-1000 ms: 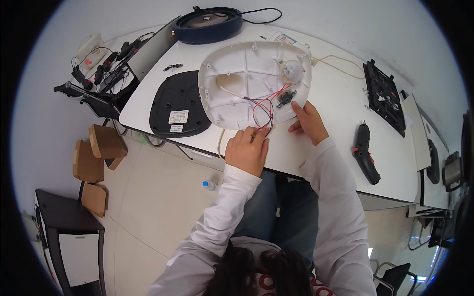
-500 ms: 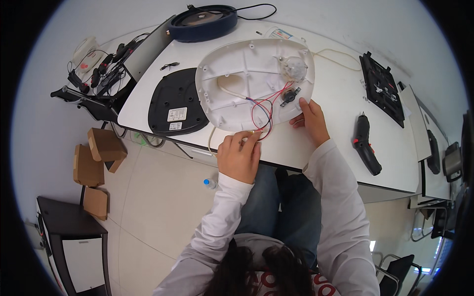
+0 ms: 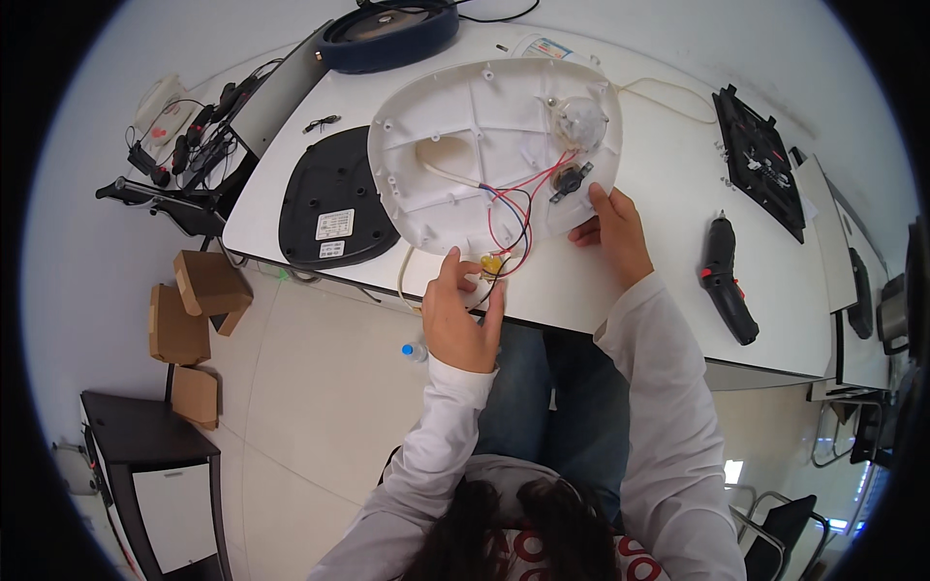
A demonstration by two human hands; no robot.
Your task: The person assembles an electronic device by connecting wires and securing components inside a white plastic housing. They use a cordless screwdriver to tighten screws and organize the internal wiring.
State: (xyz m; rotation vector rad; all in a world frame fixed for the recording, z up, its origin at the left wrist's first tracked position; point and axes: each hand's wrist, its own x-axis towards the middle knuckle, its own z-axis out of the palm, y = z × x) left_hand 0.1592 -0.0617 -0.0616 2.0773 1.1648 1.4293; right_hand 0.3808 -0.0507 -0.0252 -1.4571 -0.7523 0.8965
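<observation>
A white plastic housing (image 3: 446, 107) is tipped up at the table's front, its hollow ribbed inside toward me. Red, blue and black wires (image 3: 504, 198) run inside it, near a dark switch-like part (image 3: 572, 181) and a round translucent part (image 3: 581, 124). My right hand (image 3: 617, 232) grips its lower right edge, thumb on the inner side. By the lower rim, a small yellow component (image 3: 493, 265) sits at the wire ends. Around it my left hand (image 3: 463, 315) has thumb and fingers apart, a fingertip close to the component; whether they touch is unclear.
Left of the housing lies a black base plate (image 3: 334, 198) with white labels. At right are a black cordless screwdriver (image 3: 722, 281) and an open black tool case (image 3: 760, 160). A dark blue round device (image 3: 387, 39) stands at the back. Cardboard boxes (image 3: 179, 324) are below left.
My left hand has loosened from a pinch, fingers spreading, and the yellow component now shows. The housing has shifted slightly left in the picture; my right hand keeps its hold.
</observation>
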